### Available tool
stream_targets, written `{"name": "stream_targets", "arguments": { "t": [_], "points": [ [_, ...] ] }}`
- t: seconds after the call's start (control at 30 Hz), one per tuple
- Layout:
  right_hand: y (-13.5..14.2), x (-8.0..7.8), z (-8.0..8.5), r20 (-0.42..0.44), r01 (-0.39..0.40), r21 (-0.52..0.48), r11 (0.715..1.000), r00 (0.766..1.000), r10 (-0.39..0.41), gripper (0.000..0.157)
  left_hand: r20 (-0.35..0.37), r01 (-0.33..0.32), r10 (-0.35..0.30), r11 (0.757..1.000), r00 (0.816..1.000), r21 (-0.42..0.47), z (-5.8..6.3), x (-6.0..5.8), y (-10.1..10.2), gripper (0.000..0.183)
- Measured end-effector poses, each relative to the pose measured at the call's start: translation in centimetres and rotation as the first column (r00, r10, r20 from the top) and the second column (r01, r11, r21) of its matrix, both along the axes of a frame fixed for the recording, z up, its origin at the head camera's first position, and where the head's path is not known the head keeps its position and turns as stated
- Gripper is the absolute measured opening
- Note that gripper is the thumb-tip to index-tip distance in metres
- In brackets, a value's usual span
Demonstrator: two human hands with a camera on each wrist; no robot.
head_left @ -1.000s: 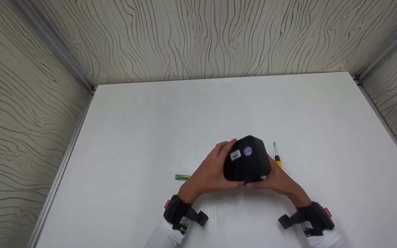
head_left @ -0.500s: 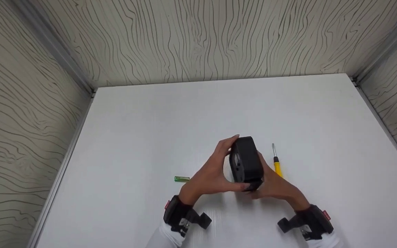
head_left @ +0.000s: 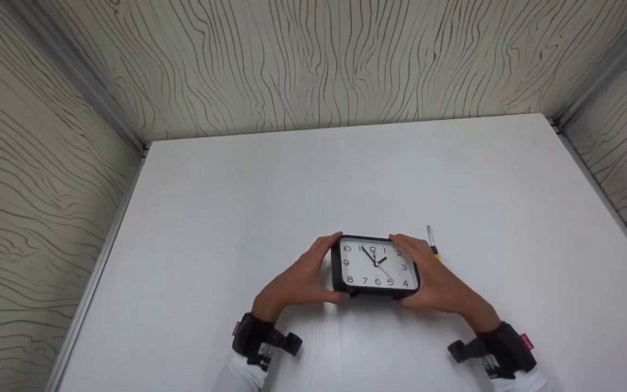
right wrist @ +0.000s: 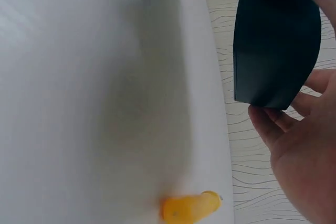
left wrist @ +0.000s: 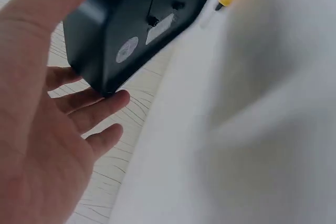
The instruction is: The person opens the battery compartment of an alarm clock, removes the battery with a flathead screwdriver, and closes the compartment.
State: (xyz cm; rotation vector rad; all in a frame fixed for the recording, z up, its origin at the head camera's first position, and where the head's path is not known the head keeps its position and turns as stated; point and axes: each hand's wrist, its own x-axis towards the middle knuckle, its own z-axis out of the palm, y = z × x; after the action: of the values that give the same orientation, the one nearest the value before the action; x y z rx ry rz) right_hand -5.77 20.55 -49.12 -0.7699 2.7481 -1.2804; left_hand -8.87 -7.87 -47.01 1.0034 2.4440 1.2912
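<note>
A black alarm clock [head_left: 360,267] with a white dial is held between both hands, dial turned up toward the head camera. My left hand [head_left: 302,277] grips its left end, fingers at the top edge and thumb at the bottom. On the opposite end, my right hand [head_left: 438,280] grips in the same way. The left wrist view shows the clock's back [left wrist: 157,11], with two small knobs, a round sticker and a white label. Its plain black side [right wrist: 275,45] appears in the right wrist view, above a shadow on the table.
Just beyond the right hand lies a screwdriver [head_left: 434,249], most of its yellow handle hidden by that hand in the head view. The white table [head_left: 237,218] meets wood-patterned walls [head_left: 313,65] at the back and sides.
Both hands have turned the clock from its back, past its side, to its dial. The left hand has moved left, and the green cylinder near it is no longer visible.
</note>
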Motion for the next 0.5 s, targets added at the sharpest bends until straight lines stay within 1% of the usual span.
{"name": "stream_targets", "arguments": {
  "t": [0.1, 0.27, 0.37, 0.5],
  "points": [
    [-0.3, -0.5, -0.3, -0.030, 0.011, 0.078, 0.997, 1.000, -0.009, 0.110, -0.009, -0.021, 0.020, 0.990, 1.000, -0.143, -1.7, -0.3, -0.3, 0.111],
    [-0.7, -1.3, -1.1, -0.066, 0.011, 0.175, 0.985, 0.998, 0.000, 0.111, -0.019, -0.052, 0.048, 0.962, 0.999, -0.267, -3.4, -0.4, 0.1, 0.114],
    [-0.9, -1.6, -1.4, -0.051, 0.008, 0.211, 0.977, 0.999, 0.003, 0.112, -0.019, -0.073, 0.071, 0.948, 0.997, -0.310, -3.8, -0.4, 0.4, 0.112],
    [-1.0, -1.9, -1.3, -0.005, 0.006, 0.261, 0.965, 1.000, -0.005, 0.113, -0.030, -0.102, 0.098, 0.931, 0.995, -0.350, -3.9, -0.4, 0.7, 0.113]
  ]
}}
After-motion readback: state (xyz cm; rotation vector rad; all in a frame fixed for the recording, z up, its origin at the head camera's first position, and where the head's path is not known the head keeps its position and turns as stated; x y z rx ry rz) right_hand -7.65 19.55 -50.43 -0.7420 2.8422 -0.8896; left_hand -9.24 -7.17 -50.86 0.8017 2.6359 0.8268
